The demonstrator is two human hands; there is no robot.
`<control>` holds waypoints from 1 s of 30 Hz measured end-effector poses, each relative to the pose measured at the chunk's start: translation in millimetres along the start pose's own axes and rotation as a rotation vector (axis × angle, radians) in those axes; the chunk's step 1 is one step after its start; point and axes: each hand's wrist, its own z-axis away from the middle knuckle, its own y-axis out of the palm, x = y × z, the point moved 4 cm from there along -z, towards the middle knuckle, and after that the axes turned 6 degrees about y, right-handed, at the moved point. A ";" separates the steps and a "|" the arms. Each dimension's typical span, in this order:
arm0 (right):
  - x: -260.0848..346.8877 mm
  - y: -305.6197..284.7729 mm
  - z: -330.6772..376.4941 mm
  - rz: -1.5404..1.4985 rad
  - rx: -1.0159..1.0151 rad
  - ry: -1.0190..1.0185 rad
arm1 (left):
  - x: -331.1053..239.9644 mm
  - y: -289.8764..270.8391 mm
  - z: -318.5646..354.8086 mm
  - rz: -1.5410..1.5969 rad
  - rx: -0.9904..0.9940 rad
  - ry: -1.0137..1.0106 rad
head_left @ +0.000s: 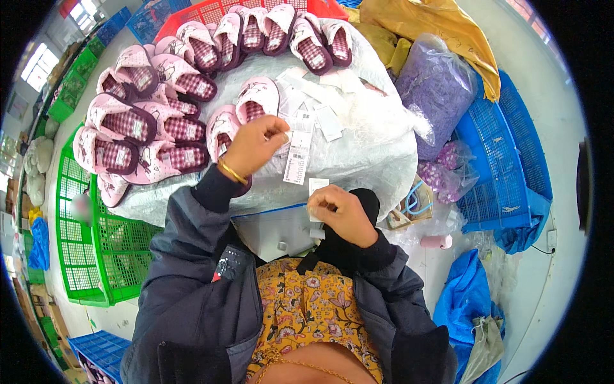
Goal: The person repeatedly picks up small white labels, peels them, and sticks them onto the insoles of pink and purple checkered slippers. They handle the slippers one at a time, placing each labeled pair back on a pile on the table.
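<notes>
Left fingers (275, 124): curled beside printed strip (298, 157); hold unclear
Right fingers (325, 196): curled over tag (318, 184); hold unclear
Slipper (259, 93): beyond left fingers

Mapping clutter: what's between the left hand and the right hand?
Head view: a long white printed tag lies between the left hand and right hand, plus a smaller white tag beside the latter.

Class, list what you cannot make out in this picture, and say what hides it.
All in the head view:
Nearest slipper pair: partly covered by the left hand.
Fine print on the long white tag: too small.
Whether the right hand pinches the small white tag: hidden by its curled fingers.
Lower-left blue crate: cut off by the fisheye rim.
</notes>
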 end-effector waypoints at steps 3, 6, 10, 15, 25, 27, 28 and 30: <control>0.1 -4.7 7.0 -0.229 0.243 -0.184 | 3.4 -20.0 -39.1 -0.247 -0.063 0.110; -5.6 -5.7 7.3 -0.052 0.132 -0.221 | 16.2 -28.6 -75.4 -0.491 -0.031 0.212; -11.2 -15.3 5.9 -0.127 0.119 -0.209 | 55.3 -32.3 -109.6 -0.807 0.014 0.267; -46.3 -15.0 -2.0 -0.173 0.055 -0.143 | 95.8 -28.1 -132.3 -0.990 0.165 -0.017; -100.1 -9.4 -15.1 -0.343 0.108 0.052 | 97.2 -52.6 -136.6 -1.084 0.363 -0.200; -118.1 -9.3 -17.4 -0.471 0.155 0.148 | 91.9 -45.3 -139.2 -1.132 0.374 -0.145; -128.4 -7.8 -19.2 -0.550 0.178 0.201 | 90.9 -47.2 -137.3 -1.166 0.355 -0.123; -156.4 -6.7 -18.6 -0.715 0.218 0.290 | 89.8 -41.8 -138.9 -1.233 0.346 -0.107</control>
